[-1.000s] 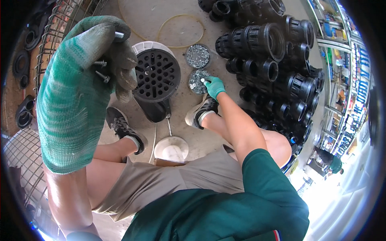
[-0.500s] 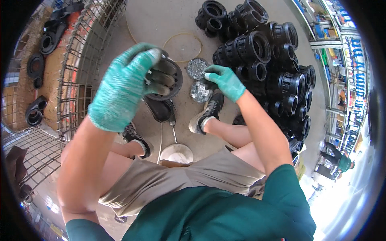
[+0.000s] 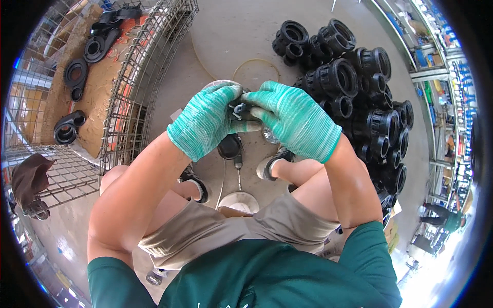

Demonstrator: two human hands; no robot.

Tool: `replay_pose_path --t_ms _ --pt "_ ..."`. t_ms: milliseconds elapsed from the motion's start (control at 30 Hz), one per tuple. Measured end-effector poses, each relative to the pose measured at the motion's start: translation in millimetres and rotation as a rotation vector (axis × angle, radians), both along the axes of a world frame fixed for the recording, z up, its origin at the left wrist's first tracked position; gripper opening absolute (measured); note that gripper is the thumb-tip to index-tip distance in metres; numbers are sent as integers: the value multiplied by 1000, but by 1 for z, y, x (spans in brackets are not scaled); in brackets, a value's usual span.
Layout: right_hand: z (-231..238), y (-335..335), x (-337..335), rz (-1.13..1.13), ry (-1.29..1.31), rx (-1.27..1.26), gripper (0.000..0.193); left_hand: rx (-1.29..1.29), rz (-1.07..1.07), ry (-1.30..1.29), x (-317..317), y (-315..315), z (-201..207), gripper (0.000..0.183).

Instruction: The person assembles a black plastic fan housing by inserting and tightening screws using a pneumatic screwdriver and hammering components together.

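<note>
My left hand (image 3: 208, 119) and my right hand (image 3: 298, 120), both in green-and-white knit gloves with dark fingertips, meet in front of me with their fingers bent together. Silvery screws (image 3: 239, 109) show at the left fingers. My right fingertips press in beside them, and what they pinch is hidden. Underneath the hands a black smooth part (image 3: 229, 147) shows, next to a tool with a long thin metal shaft (image 3: 239, 174). A shiny dish of small metal pieces (image 3: 270, 135) is mostly covered by my right hand.
Black ribbed plastic fittings (image 3: 341, 79) are piled on the floor at the right. At the left stands a wire cage (image 3: 134, 84) with black parts on cardboard (image 3: 102, 92). A round pale base (image 3: 240, 200) lies between my legs. Shelving runs along the far right, where another person (image 3: 444, 216) is.
My right hand has come from the small metal dishes to the left hand, and the left hand has moved right and down. The view has shifted, so the scene sits further right.
</note>
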State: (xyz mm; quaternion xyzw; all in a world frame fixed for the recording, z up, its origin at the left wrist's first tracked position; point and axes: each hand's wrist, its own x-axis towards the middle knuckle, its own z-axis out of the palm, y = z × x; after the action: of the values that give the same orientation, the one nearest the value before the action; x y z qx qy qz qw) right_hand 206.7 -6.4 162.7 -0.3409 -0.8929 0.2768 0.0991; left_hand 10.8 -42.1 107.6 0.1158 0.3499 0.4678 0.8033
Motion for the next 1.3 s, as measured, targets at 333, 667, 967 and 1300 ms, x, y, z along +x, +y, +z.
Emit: replay_pose_path --t_ms 333,667,967,1300 --pt "3 20 -4 -359 326 -567 19 87 -88 93 -23 2 -1 40" --pt "0 19 -4 -415 455 -594 24 207 -64 210 -12 1 9 32" --pt "-7 13 -5 -507 470 -582 24 315 -136 448 -8 -2 14 36" --pt "-3 5 -2 -420 407 -390 22 425 -96 693 -3 -3 14 32"
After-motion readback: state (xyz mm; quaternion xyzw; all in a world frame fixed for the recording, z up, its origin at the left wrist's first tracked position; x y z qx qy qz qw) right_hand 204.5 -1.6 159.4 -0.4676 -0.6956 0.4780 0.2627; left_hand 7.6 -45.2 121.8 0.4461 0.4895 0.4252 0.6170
